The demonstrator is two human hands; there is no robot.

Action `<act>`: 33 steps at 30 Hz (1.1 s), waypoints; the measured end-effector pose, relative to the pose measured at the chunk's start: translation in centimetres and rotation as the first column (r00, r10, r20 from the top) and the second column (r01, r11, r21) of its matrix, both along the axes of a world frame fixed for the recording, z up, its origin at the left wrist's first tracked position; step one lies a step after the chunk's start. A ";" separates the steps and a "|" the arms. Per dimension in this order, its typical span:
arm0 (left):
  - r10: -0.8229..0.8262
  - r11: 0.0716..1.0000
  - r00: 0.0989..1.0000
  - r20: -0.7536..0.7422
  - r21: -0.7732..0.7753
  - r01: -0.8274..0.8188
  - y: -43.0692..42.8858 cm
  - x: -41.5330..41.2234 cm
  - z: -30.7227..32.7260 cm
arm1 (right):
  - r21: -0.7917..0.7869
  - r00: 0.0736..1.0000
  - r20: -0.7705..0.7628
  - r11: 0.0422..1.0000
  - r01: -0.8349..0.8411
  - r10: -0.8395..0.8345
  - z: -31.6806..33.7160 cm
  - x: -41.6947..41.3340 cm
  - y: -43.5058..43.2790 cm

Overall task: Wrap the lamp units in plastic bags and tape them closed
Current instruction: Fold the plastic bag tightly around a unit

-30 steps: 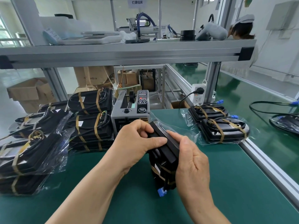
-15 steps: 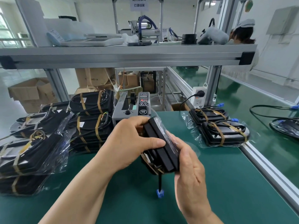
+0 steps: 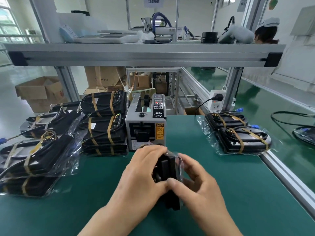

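The lamp unit [image 3: 166, 172] is a flat black housing stood on edge, narrow side toward me, with a raised block along that side. A clear plastic bag [image 3: 180, 161] is crinkled over its top and right face. It sits between my hands over the green worktop [image 3: 85, 210], just in front of the grey tape dispenser [image 3: 145, 123]. I cannot tell whether its lower end touches the worktop. My left hand [image 3: 143, 174] wraps its left face, fingers curled over the top. My right hand [image 3: 199, 186] grips the right face, thumb pressed on the near edge, touching my left thumb. Two bagged units [image 3: 238, 135] lie to the right, and a stack of units [image 3: 104, 123] stands left of the dispenser.
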State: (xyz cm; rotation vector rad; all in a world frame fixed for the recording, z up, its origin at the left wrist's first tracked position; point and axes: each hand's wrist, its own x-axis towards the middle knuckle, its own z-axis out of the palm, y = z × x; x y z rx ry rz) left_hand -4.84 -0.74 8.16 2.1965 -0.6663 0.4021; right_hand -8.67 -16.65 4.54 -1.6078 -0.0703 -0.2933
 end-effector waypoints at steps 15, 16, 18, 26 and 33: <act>-0.032 0.995 0.998 0.045 -0.091 0.036 -0.7 -1.5 -2.3 | -0.049 0.982 0.038 0.981 0.189 -0.187 0.5 -0.2 1.8; -0.037 0.996 0.998 0.050 -0.081 0.041 -0.7 -1.5 -2.4 | 0.013 0.981 0.021 0.982 0.190 -0.191 0.6 -0.2 1.8; -0.038 0.997 0.997 0.062 -0.068 0.042 -0.6 -1.5 -2.8 | 0.098 0.981 -0.030 0.976 0.194 -0.192 0.7 -0.2 1.9; 0.039 0.888 0.976 -0.213 -0.440 -0.132 -0.3 0.7 -0.8 | 0.117 0.944 -0.093 0.938 0.325 -0.315 0.6 -0.3 2.4; -0.044 0.497 0.571 -0.820 -0.514 -0.699 0.4 11.1 -1.0 | 0.186 0.929 -0.110 0.911 0.368 -0.353 1.0 -0.4 2.6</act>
